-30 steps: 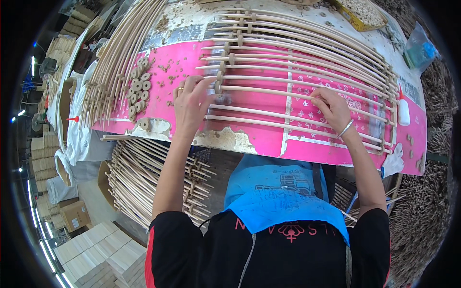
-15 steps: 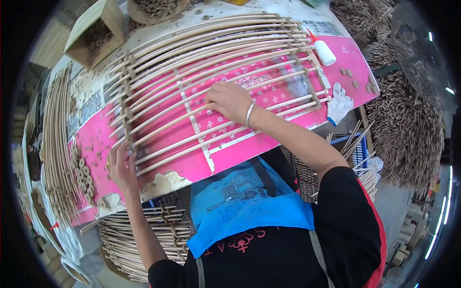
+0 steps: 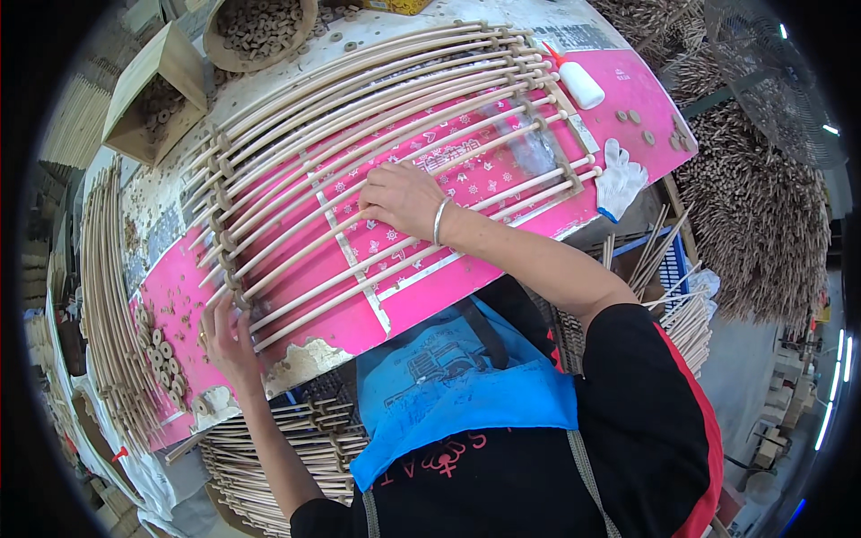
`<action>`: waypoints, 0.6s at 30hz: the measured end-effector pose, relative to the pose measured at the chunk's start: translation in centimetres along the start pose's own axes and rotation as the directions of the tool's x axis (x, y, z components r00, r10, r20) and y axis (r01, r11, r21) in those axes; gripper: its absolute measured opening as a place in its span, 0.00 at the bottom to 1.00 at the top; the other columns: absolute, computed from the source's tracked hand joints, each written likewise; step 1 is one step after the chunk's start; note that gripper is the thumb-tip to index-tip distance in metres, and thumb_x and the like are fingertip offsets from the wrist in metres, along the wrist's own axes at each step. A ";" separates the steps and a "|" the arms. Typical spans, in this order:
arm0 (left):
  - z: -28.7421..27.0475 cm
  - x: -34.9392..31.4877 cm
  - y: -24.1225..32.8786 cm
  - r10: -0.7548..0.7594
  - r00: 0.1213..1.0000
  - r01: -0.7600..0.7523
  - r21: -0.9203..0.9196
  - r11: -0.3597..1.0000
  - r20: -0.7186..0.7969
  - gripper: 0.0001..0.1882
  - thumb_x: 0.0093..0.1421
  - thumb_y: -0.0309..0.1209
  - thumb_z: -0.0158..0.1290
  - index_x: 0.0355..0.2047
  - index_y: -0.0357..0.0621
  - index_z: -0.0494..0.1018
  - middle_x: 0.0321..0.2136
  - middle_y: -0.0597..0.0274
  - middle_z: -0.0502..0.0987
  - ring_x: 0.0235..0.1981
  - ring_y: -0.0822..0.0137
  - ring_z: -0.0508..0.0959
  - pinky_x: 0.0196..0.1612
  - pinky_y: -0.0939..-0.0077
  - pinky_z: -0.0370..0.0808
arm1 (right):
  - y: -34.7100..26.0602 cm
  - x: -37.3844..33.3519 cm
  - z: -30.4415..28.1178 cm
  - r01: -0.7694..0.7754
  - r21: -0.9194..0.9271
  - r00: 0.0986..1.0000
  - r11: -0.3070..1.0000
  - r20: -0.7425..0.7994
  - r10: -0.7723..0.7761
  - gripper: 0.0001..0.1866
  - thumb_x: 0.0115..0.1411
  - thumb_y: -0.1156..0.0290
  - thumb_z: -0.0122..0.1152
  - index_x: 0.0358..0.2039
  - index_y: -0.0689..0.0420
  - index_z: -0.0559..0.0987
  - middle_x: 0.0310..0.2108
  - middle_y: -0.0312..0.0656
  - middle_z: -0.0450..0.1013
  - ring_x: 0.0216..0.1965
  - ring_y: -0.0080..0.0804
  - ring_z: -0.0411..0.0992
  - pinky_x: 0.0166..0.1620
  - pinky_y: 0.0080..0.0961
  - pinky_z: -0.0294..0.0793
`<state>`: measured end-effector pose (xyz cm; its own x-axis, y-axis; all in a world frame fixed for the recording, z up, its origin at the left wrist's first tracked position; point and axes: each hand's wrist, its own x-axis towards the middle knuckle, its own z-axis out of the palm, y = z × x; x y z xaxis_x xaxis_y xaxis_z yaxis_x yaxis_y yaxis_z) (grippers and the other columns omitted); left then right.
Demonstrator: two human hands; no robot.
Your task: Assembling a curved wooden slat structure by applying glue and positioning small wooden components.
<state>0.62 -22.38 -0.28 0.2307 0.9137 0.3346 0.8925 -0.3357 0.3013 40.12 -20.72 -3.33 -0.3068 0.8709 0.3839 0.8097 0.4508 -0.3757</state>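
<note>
A rack of pale wooden rods (image 3: 332,291) lies across a pink-covered table (image 3: 502,260). Small brown wooden rings (image 3: 235,280) line the rods' left ends, and similar pieces join their right ends. My right hand (image 3: 404,199) is closed around one rod near its middle, toward the near side of the rack. At the near left corner, my left hand (image 3: 231,339) has its fingers curled together against the rod ends. Whatever those fingertips pinch is hidden. Loose rings (image 3: 164,363) lie just left of that hand.
A wooden box (image 3: 154,94) and a round tub of rings (image 3: 262,34) stand at the back left. Toward the right lie a white glue bottle (image 3: 581,85) and a glove (image 3: 621,179). Rod bundles (image 3: 112,305) line the left side; finished-looking racks (image 3: 282,453) sit below the table.
The whole view has shifted slightly, bringing more of the ring tub into sight. Both hands keep nearly the same places on the rack, the right one still gripping its rod.
</note>
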 end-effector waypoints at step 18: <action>-0.4 -0.7 0.4 0.017 0.997 -0.011 0.082 0.997 -0.079 0.21 0.56 0.30 0.65 0.51 0.53 0.80 0.44 0.64 0.78 0.48 0.57 0.77 0.52 0.59 0.68 | -1.0 0.4 -1.8 0.028 0.007 0.999 1.000 0.045 -0.029 0.09 0.62 0.64 0.66 0.34 0.56 0.81 0.34 0.41 0.75 0.42 0.42 0.73 0.46 0.40 0.70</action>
<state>0.62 -23.19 -0.02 0.2149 0.8869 0.4089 0.9188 -0.3256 0.2233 40.09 -21.16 -1.30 -0.3522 0.8656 0.3560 0.7972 0.4767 -0.3704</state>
